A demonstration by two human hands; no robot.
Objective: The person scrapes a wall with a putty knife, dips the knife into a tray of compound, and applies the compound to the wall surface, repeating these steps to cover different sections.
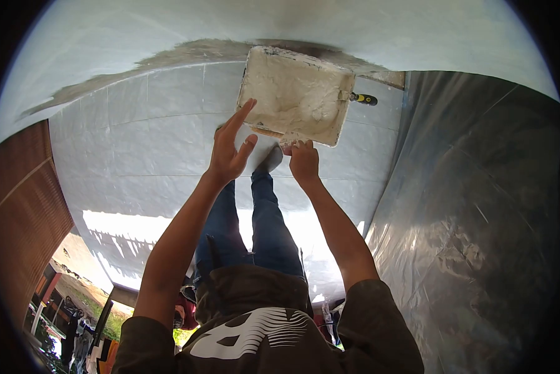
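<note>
Watching remotely, I see the left hand (229,149), fingers wide, by the tray (344,118). The right hand (304,163) curls at its near edge; I cannot tell its hold.

Left hand (229,151) spread, right hand (304,163) curled

A hand has room to pass over the grey floor (161,137) left of the tray (244,81); at the tray's right side, a yellow-and-black handle (364,99) juts into the way. A pale wall (186,25) bars its far side, and a left hand (231,149) and right hand (305,163) flank a gap at its near edge.
</note>
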